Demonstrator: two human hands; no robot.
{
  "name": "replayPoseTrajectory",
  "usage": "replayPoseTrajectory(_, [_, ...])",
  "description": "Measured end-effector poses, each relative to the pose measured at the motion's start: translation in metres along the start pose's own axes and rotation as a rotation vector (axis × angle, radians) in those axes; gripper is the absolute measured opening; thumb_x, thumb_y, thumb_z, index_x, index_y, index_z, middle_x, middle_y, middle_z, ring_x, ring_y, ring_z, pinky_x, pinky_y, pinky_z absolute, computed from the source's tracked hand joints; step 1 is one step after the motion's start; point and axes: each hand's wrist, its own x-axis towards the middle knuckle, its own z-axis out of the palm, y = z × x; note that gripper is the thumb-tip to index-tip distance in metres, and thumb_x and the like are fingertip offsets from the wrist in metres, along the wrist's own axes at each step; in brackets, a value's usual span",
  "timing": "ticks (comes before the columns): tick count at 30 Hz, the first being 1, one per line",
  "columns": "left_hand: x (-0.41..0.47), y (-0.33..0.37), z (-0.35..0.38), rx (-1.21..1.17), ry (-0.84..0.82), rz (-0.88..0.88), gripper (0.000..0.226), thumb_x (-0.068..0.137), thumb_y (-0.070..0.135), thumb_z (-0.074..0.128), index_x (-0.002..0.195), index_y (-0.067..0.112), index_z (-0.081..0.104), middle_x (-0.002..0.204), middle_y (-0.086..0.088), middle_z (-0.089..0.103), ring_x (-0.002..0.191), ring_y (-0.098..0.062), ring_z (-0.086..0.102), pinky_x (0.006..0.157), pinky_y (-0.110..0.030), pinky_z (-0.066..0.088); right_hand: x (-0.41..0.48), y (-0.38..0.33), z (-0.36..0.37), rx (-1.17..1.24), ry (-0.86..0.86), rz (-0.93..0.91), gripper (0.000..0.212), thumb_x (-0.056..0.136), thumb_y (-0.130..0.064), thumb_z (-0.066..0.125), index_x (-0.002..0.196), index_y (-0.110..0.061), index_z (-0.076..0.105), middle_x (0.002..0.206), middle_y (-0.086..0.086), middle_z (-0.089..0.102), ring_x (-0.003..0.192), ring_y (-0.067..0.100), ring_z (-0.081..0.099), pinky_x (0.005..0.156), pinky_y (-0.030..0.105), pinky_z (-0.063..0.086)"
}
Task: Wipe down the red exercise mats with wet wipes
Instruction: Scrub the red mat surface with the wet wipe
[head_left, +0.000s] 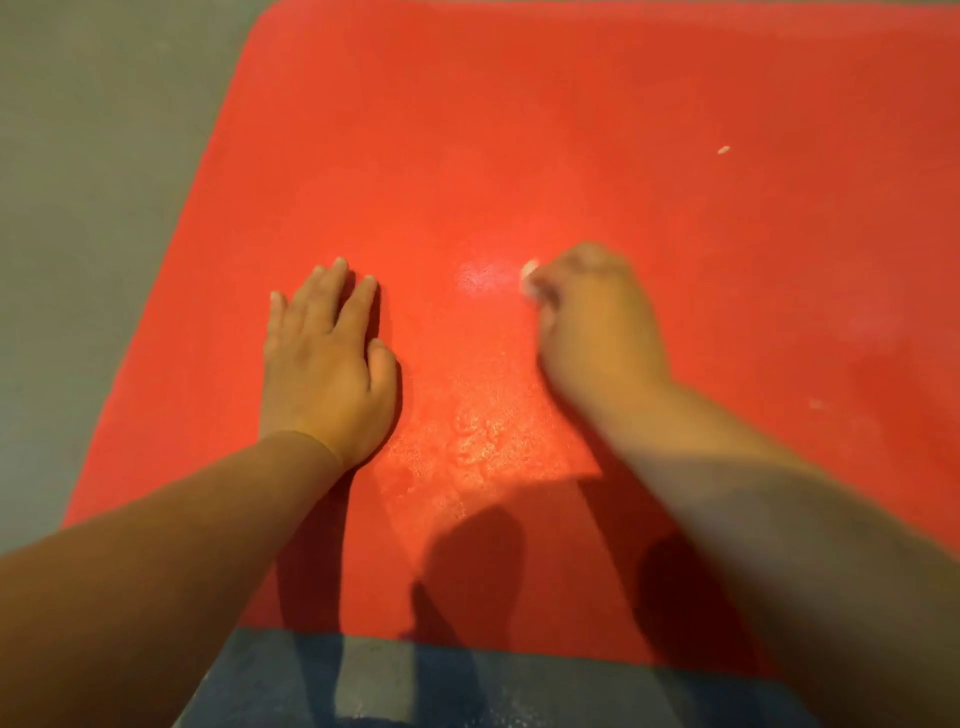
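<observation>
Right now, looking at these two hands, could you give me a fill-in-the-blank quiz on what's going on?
1. The mat is ____ in colour.
2. The left hand lies palm ____ on the mat.
3. The right hand grips a small white ____.
4. Beside the mat's left edge, the floor is ____.
Missing words: red, down, wipe, grey.

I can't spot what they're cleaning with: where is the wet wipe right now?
In the head view, the wet wipe peeks out white from the curled right hand, on the red mat just right of a shiny patch.
</observation>
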Motion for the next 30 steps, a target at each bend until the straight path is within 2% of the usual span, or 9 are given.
replayPoseTrajectory(2, [0.0, -0.001, 0.001, 0.002, 0.047, -0.063, 0.061, 0.083, 0.025, 0.035, 0.142, 0.009, 0.043, 0.153, -0.013, 0.03, 0.143, -0.028, 0.021, 0.118, -0.044, -0.001, -0.038, -0.035, 0.01, 0.15, -0.181, -0.265, 0.024, 0.092, -0.012, 0.051, 0.106, -0.018, 0.069, 0.11, 0.003, 0.06, 0.103, 0.02, 0.052, 0.087, 0.02, 0.033])
replayPoseTrajectory(5, [0.002, -0.002, 0.003, -0.024, 0.038, -0.128, 0.062, 0.085, 0.026, 0.031, 0.144, 0.01, 0.039, 0.155, -0.01, 0.028, 0.145, -0.024, 0.019, 0.12, -0.042, 0.003, -0.038, -0.038, 0.004, 0.165, -0.329, -0.504, 0.025, 0.095, -0.018, 0.048, 0.109, -0.017, 0.069, 0.109, 0.004, 0.06, 0.105, 0.023, 0.05, 0.09, 0.034, 0.042])
replayPoseTrajectory(9, [0.002, -0.002, 0.002, -0.022, 0.017, -0.157, 0.063, 0.085, 0.025, 0.03, 0.146, 0.012, 0.035, 0.156, -0.005, 0.028, 0.146, -0.019, 0.017, 0.12, -0.037, 0.002, 0.05, 0.012, -0.002, -0.016, -0.05, -0.178, 0.025, 0.093, -0.014, 0.05, 0.108, -0.014, 0.07, 0.105, 0.01, 0.059, 0.103, 0.029, 0.052, 0.088, 0.034, 0.04])
replayPoseTrajectory(11, [0.004, 0.001, 0.0, -0.005, -0.008, -0.164, 0.064, 0.085, 0.026, 0.031, 0.147, 0.013, 0.034, 0.156, -0.004, 0.026, 0.145, -0.018, 0.017, 0.12, -0.036, 0.004, 0.057, 0.006, 0.007, -0.055, -0.004, -0.199, 0.025, 0.09, -0.008, 0.049, 0.108, -0.01, 0.067, 0.106, 0.011, 0.058, 0.105, 0.03, 0.05, 0.087, 0.034, 0.037])
replayPoseTrajectory(17, [0.003, 0.007, -0.008, 0.028, -0.063, -0.188, 0.061, 0.083, 0.022, 0.037, 0.143, 0.007, 0.04, 0.153, -0.01, 0.031, 0.143, -0.025, 0.025, 0.118, -0.045, 0.014, -0.003, -0.028, -0.001, 0.158, -0.403, -0.816, 0.025, 0.097, -0.014, 0.046, 0.1, -0.005, 0.069, 0.096, 0.012, 0.062, 0.094, 0.031, 0.056, 0.084, 0.041, 0.045])
replayPoseTrajectory(19, [0.006, 0.007, -0.008, 0.039, -0.073, -0.178, 0.061, 0.083, 0.021, 0.038, 0.142, 0.006, 0.041, 0.153, -0.011, 0.032, 0.142, -0.027, 0.025, 0.118, -0.046, 0.016, 0.043, -0.013, -0.004, 0.086, -0.429, -0.713, 0.028, 0.097, -0.024, 0.046, 0.11, -0.011, 0.068, 0.108, 0.011, 0.059, 0.108, 0.029, 0.05, 0.091, 0.034, 0.038])
replayPoseTrajectory(23, [0.01, 0.005, -0.005, 0.039, -0.043, -0.165, 0.061, 0.082, 0.022, 0.039, 0.141, 0.005, 0.043, 0.152, -0.012, 0.034, 0.141, -0.029, 0.027, 0.118, -0.046, 0.015, 0.097, 0.02, -0.012, -0.026, -0.043, -0.15, 0.025, 0.095, -0.021, 0.05, 0.105, -0.01, 0.07, 0.101, 0.014, 0.058, 0.1, 0.031, 0.053, 0.084, 0.035, 0.039])
replayPoseTrajectory(26, [0.006, 0.001, -0.003, 0.029, -0.028, -0.15, 0.061, 0.081, 0.023, 0.038, 0.14, 0.006, 0.044, 0.15, -0.013, 0.036, 0.14, -0.03, 0.029, 0.118, -0.046, 0.016, 0.037, -0.015, 0.004, 0.09, -0.129, -0.25, 0.026, 0.092, -0.011, 0.051, 0.11, -0.014, 0.069, 0.105, 0.011, 0.062, 0.102, 0.03, 0.054, 0.088, 0.033, 0.041])
replayPoseTrajectory(30, [0.007, -0.002, 0.0, 0.02, -0.051, -0.143, 0.064, 0.082, 0.027, 0.032, 0.143, 0.007, 0.04, 0.153, -0.012, 0.031, 0.143, -0.027, 0.024, 0.118, -0.044, 0.013, -0.025, -0.038, 0.007, 0.211, -0.314, -0.592, 0.024, 0.081, -0.007, 0.059, 0.1, -0.013, 0.073, 0.098, 0.007, 0.068, 0.092, 0.028, 0.06, 0.083, 0.03, 0.042])
